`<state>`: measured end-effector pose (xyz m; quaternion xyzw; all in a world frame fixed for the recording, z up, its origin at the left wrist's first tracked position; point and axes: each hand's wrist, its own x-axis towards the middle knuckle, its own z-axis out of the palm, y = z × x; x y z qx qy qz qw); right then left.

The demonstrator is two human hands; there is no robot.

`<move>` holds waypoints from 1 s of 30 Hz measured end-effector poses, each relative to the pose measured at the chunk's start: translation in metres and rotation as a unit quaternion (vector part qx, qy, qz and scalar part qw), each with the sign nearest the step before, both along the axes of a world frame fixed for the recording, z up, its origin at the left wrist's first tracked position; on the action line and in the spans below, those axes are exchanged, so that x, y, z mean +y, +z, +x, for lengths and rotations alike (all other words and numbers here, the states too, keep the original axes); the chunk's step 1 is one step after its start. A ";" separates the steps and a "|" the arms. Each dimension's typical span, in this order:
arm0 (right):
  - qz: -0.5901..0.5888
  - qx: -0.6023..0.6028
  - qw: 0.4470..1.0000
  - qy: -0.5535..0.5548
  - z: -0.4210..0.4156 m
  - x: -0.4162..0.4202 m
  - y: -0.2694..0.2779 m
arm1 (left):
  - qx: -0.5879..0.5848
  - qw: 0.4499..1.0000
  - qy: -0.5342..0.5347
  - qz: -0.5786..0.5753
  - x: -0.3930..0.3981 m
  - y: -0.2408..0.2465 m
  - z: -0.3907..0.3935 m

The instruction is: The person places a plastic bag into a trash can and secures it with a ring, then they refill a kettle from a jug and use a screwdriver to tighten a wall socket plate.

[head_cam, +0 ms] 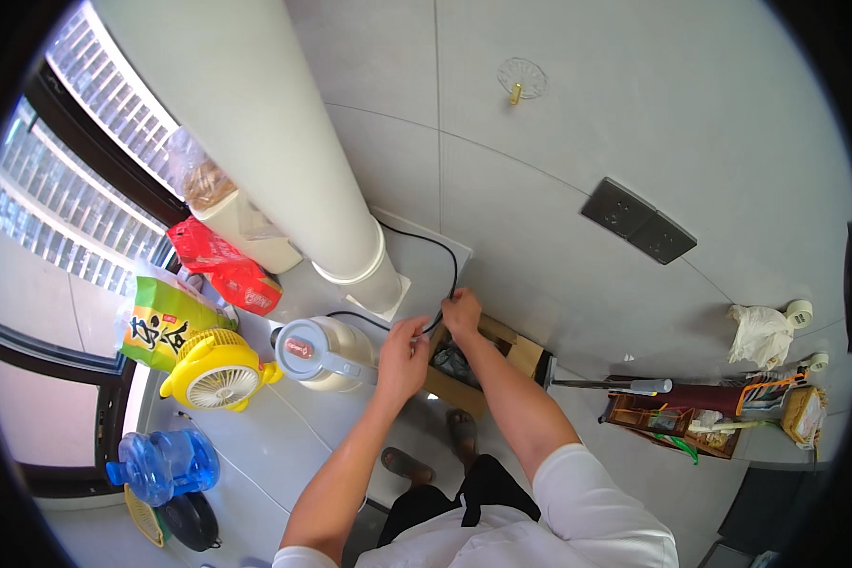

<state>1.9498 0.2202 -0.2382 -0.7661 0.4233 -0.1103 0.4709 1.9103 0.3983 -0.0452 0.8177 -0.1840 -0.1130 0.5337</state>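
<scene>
Between my hands runs a black power cord [456, 264]. My right hand [463, 312] grips it in a closed fist. The curled fingers of my left hand [403, 355] hold a lower stretch of the same cord, partly hidden by the hand. One length of cord loops up along the wall and passes behind the white pipe; another leads left to a white jug-shaped appliance [326, 355]. This appliance has a grey-blue lid and handle, close beside my left hand. Below my hands stands an open cardboard box [456, 397] with dark plastic inside.
A thick white pipe [312, 177] rises from the counter [273, 433]. Along the window are a red bag [231, 273], a green-yellow bag [170, 312], a yellow fan [220, 380] and a blue water bottle [177, 465]. Black sockets [637, 220] sit on the right wall, above a wooden rack [671, 426].
</scene>
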 end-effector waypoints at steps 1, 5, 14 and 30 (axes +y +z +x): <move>0.031 -0.026 0.999 -0.007 -0.007 0.002 0.001 | 0.000 1.000 0.009 -0.003 -0.013 -0.022 0.011; 0.233 -0.177 0.953 0.084 -0.072 0.049 0.048 | 0.101 0.989 0.104 -0.010 -0.051 -0.099 0.057; 0.271 -0.153 0.928 0.205 -0.122 0.036 0.053 | 0.219 0.965 0.101 -0.105 -0.074 -0.102 0.074; -0.219 -0.134 0.724 0.641 -0.005 0.146 0.277 | -0.131 0.914 0.385 -0.018 0.186 0.009 -0.036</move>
